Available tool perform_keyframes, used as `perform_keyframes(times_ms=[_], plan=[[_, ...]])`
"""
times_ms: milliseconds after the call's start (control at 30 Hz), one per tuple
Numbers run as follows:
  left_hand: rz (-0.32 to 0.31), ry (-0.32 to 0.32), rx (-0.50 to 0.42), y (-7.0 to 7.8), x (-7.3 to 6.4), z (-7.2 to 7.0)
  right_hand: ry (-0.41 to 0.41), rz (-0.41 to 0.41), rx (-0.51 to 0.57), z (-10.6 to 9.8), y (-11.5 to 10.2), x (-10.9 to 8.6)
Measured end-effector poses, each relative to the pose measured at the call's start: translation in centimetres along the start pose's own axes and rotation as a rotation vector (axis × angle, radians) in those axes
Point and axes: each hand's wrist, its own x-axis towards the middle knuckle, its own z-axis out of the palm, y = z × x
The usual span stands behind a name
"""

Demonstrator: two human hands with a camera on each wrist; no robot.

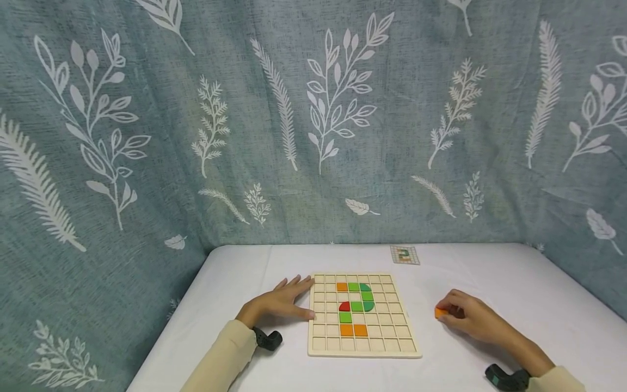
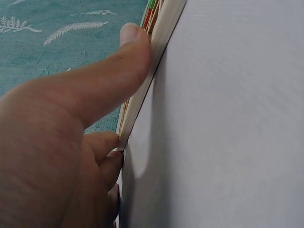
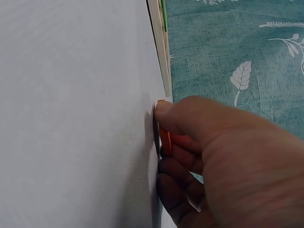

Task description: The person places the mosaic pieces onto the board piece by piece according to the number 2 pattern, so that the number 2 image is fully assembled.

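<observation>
A pale wooden grid board [image 1: 328, 344] lies on the table with orange, green and red tiles in some of its squares. My left hand [image 1: 281, 299] rests at the board's left edge, fingers extended, thumb spread toward the near side; in the left wrist view the thumb [image 2: 114, 71] touches the board's rim. To the right of the board, my right hand [image 1: 467, 314] pinches an orange tile [image 1: 440, 312] close over the table. The right wrist view shows that orange tile [image 3: 165, 140] between thumb and fingers, partly hidden by them.
A small pattern card [image 1: 405, 255] lies at the back of the table, beyond the board's far right corner. White cloth covers the table [image 1: 284, 370]. A patterned teal curtain [image 1: 294, 207] stands behind and along the sides.
</observation>
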Motion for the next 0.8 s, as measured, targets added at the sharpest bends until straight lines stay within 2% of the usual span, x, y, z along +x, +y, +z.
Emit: perform_keyframes(times_ms=[167,467,667,800], plan=[[0.000,0.006,-0.005,0.09,-0.01,-0.22,0.020,0.016,-0.011,-0.13,0.02,0.18],[-0.002,0.004,-0.007,0.05,-0.02,-0.20,0.076,-0.008,-0.006,-0.08,-0.22,0.23],[-0.003,0.006,0.010,-0.06,-0.04,-0.01,0.114,-0.083,0.030,0.10,-0.50,0.11],[-0.001,0.010,0.015,-0.05,-0.08,0.11,0.104,-0.134,0.063,0.13,-0.57,-0.03]])
